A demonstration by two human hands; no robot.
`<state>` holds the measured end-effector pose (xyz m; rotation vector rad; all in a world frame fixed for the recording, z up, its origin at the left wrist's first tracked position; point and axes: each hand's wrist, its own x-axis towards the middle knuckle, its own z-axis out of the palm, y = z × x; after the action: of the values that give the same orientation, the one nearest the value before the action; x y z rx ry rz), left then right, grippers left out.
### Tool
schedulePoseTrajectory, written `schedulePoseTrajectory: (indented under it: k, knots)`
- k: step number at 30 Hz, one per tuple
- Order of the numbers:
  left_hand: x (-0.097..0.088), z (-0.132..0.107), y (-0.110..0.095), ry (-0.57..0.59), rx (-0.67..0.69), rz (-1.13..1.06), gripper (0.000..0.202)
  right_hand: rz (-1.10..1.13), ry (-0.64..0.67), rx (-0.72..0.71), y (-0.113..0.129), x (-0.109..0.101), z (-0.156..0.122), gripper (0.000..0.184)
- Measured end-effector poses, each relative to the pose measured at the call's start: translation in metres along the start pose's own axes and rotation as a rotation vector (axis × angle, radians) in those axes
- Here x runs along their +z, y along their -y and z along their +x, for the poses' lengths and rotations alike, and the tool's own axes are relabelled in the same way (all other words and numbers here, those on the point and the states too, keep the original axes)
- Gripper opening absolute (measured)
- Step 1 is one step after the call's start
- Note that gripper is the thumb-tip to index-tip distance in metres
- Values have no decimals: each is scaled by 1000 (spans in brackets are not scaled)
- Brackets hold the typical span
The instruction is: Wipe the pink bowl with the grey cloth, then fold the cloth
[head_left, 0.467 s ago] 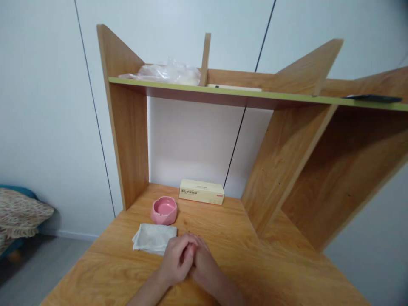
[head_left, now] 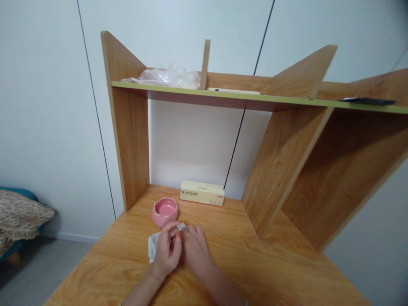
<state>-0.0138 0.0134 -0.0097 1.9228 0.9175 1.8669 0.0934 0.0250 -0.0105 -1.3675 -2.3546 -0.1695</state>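
A pale grey folded cloth [head_left: 153, 247] lies on the wooden desk [head_left: 274, 263], mostly covered by my hands. My left hand [head_left: 166, 251] is curled on top of it, with thumb and fingers pinching the cloth's far edge. Right beside it, my right hand [head_left: 195, 250] lies flat, fingers stretched forward and touching the cloth's right side. A pink round ashtray [head_left: 164, 211] stands just beyond the cloth, a short way from my fingertips.
A cream cardboard box [head_left: 202, 193] lies at the back of the desk against the wall. Wooden uprights flank the desk; the shelf [head_left: 223, 95] above carries a clear plastic bag [head_left: 165, 76] and a dark flat object [head_left: 366, 101]. A cushion [head_left: 19, 214] sits at far left.
My hands were clasped together on the desk right of the cloth. They have come apart and moved forward and left onto the cloth, which now looks bunched narrower beneath them.
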Motion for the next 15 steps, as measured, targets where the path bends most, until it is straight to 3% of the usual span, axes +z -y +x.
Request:
schedulePoseTrajectory:
  k: [5, 8, 11, 15]
  knots:
    - [2, 5, 6, -83, -87, -76, 23, -113, 63, 145, -79, -43, -34, 22]
    - [-1, 13, 14, -186, -184, -18, 24, -195, 126, 311, -119, -61, -60, 26]
    - [-8, 23, 26, -327, -282, 206, 28, -197, 143, 384, -138, -68, -78, 34]
    - [-20, 31, 48, -334, -500, 493, 38, -104, 119, 353, -137, -68, -83, 41]
